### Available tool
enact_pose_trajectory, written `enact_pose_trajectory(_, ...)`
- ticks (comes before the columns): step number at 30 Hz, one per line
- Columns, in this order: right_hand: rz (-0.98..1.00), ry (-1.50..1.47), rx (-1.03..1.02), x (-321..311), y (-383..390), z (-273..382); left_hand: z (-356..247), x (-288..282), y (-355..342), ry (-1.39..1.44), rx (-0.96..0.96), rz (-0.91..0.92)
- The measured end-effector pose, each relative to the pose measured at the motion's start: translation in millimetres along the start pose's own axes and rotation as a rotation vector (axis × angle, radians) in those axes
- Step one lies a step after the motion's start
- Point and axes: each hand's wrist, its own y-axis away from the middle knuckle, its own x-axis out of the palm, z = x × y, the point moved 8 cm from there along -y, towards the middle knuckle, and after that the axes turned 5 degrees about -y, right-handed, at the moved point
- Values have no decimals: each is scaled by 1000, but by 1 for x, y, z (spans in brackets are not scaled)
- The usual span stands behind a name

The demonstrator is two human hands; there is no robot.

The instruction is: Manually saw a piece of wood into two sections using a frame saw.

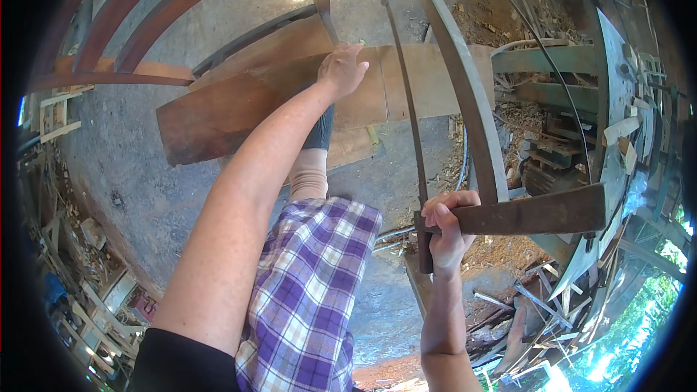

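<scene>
Apparently stiff and fairly weighty, a wooden frame saw (475,109) is held by the right hand (448,232), fingers curled round the crossbar (541,213) end, best gripped there. Ahead-left of those fingers, a brown board (210,120) is touched by the left hand (341,71), its grip unclear.

On my feed, the plank (365,98) lies crosswise ahead, under my left hand (341,71). Right of it, the frame saw (465,94) crosses over the plank, my right hand (450,229) at its near end. Curved slats (167,14) sit ahead-left; wood scraps (542,303) lie near-right.
</scene>
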Motion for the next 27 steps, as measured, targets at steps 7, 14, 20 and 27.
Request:
enact_pose_trajectory(7,46,34,104,12,-19,-5,23,22,-27,43,-297,175)
enact_pose_trajectory(14,38,42,134,9,-54,-16,29,35,-62,-20,-482,403)
enact_pose_trajectory(20,82,49,169,8,-53,-17,30,37,-62,-46,-566,511)
enact_pose_trajectory(27,156,153,108,6,-49,-15,21,29,-59,-117,-534,505)
